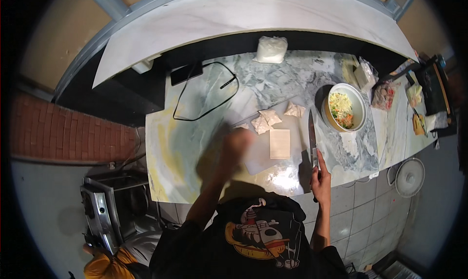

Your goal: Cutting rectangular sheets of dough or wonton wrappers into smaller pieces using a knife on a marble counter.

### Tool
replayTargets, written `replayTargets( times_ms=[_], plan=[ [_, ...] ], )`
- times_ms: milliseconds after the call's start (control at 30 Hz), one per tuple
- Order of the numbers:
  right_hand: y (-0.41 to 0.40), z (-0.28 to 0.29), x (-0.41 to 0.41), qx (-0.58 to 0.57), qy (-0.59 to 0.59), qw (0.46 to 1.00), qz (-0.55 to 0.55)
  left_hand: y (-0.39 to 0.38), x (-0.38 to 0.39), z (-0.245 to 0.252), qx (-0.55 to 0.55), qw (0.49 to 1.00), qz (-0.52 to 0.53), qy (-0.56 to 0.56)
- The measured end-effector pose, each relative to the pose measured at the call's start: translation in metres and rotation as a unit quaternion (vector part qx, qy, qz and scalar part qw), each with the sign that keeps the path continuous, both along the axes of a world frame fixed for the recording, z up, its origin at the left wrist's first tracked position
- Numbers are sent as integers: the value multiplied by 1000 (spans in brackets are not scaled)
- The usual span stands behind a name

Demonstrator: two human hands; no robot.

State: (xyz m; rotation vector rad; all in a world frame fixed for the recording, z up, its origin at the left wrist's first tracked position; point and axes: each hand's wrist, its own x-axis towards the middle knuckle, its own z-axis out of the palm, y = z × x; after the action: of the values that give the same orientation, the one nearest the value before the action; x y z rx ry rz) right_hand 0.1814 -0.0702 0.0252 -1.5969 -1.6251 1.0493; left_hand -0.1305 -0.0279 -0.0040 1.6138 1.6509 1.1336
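My right hand (321,184) is closed on the dark handle of a long kitchen knife (312,132), whose blade points away from me along the right side of a pale cutting board (256,160). My left hand (237,143), blurred, hovers over the board's left part; its fingers cannot be made out. Flat on the board lies a square-cut stack of pale wrapper sheets (279,144). Beyond it are several small, pale folded pieces (270,117), one of them (294,110) apart to the right. A pot (362,114) right of the knife holds shredded pale, green and orange food (340,109).
A filled clear plastic bag (271,50) stands at the back of the marble counter. A black strap (204,118) and a dark box (186,74) lie back left. Bagged food (383,95) sits at right. Another person in orange (106,266) is at lower left, near a metal stove (100,209).
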Motion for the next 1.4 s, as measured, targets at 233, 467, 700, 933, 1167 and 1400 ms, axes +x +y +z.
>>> replayTargets(
  times_ms=[233, 467, 700, 933, 1167, 1400],
  plan=[
    [4, 8, -15, -17, -6, 999, 50, -4, -9, -12, 25, 996, 12, 87],
    [-4, 14, -13, -28, 19, 999, 1, 5, -5, -13, 53, 981, 44, 180],
    [-7, 6, -5, -35, -16, 999, 12, 10, -7, 3, 36, 989, 33, 142],
    [-15, 4, -19, -1, -46, 999, 12, -1, 30, 19, 16, 996, -68, 57],
    [-34, 12, -39, -30, -36, 999, 5, -1, 69, 19, -7, 975, -152, 162],
    [-43, 4, -36, -47, -27, 998, -29, 40, 81, 24, -18, 945, -174, 277]
  ],
)
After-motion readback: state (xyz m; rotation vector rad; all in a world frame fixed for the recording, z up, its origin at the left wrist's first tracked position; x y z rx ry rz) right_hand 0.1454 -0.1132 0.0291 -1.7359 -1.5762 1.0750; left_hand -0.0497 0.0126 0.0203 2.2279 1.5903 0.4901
